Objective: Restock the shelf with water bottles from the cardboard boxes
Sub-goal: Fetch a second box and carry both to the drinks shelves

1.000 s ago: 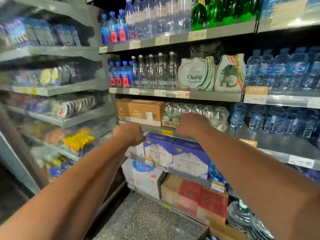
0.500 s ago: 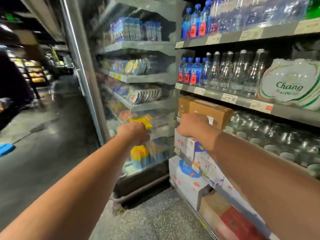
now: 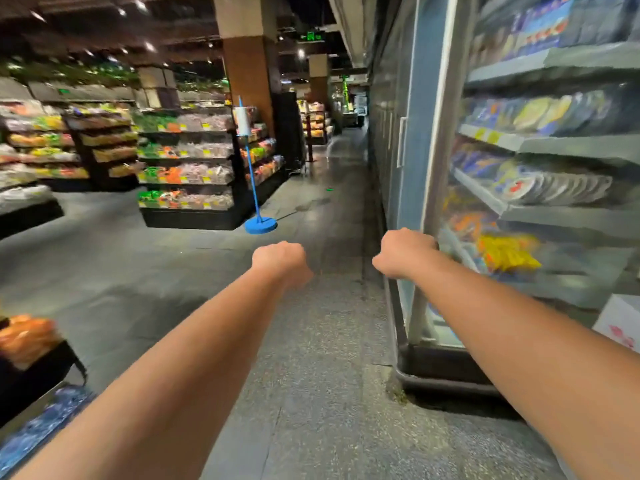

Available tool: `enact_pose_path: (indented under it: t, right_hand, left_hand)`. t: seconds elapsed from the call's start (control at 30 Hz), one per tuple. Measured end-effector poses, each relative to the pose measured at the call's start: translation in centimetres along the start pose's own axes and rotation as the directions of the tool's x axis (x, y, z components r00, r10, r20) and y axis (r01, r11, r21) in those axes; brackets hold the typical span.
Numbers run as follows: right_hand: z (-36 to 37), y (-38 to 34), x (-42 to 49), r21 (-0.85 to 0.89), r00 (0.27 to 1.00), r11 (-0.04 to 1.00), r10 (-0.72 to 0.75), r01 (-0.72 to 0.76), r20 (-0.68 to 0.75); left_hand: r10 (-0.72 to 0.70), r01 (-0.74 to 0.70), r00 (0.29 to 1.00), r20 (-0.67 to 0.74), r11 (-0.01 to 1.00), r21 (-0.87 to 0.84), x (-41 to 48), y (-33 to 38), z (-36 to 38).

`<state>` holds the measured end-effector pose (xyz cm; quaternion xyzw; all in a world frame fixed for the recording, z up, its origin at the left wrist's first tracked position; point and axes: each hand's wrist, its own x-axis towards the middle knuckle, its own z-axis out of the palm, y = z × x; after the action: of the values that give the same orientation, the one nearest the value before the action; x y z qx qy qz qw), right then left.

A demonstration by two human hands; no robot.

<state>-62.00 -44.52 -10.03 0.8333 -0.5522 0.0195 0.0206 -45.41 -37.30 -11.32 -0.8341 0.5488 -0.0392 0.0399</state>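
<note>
Store aisle, head view, heavily blurred at the edges.

1. Left hand [image 3: 280, 261]: arm stretched forward over the floor [image 3: 311, 375], back of hand up, fingers curled under into a fist. Nothing visible in it.
2. Right hand [image 3: 403, 252]: arm stretched forward, level with the left and well apart from it, fingers curled into a fist. Nothing visible in it. It overlaps the near edge of the cooler [image 3: 426, 133]; contact cannot be told.
3. Carton [image 3: 620, 320]: white with red print, low at the right edge, just past the cooler's near end, above the right forearm and cut off by the frame. Contents cannot be told. No other box or bottle can be identified.
4. Cooler: glass-fronted, running along the right side of the aisle. Its shelves hold blurred blue, white and round packs, with yellow packs [image 3: 505, 252] on a lower shelf near the right hand.
5. Blue mass [image 3: 38, 431]: lower left corner, below a dark stand carrying orange goods [image 3: 24, 336]. Too blurred to name.
6. Blue pole [image 3: 254, 188]: upright on a round blue base, on the floor ahead of the left hand, beside a shelving island [image 3: 187, 168] of bagged goods with yellow price tags.
7. Pillar [image 3: 247, 64]: brown, behind the island.
8. Green sign [image 3: 310, 37]: lit, at the ceiling over the far aisle.
</note>
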Motion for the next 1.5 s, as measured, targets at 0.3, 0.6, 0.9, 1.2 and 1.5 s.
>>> enact_pose_path:
  t: [0.3,0.6,0.9,1.2,1.5]
  right_hand:
    - [1.1,-22.7,1.6,0.019,0.956,0.956,-0.293,0.293,0.020]
    - [3.3,-39.9,1.8,0.010,0.836,0.839,-0.543,0.544,0.077]
    - [7.5,-54.4,5.4,0.035,0.685,0.691,-0.721,0.722,0.111]
    - [9.0,-68.2,13.1,0.066,0.511,0.520,-0.852,0.852,0.115]
    - [12.4,-77.6,16.1,0.122,0.398,0.418,-0.903,0.900,0.163]
  left_hand:
    - [-0.270,0.270,0.962,0.041,0.963,-0.006,-2.9,-21.3,3.7]
    - [-0.457,0.460,0.882,0.119,0.888,0.003,-6.9,-36.8,9.1]
    - [-0.633,0.653,0.735,0.242,0.757,-0.002,-6.4,-47.6,13.7]
    - [-0.784,0.808,0.558,0.271,0.588,0.038,-1.6,-58.0,16.1]
    - [-0.824,0.861,0.472,0.314,0.507,0.038,1.1,-64.6,19.2]
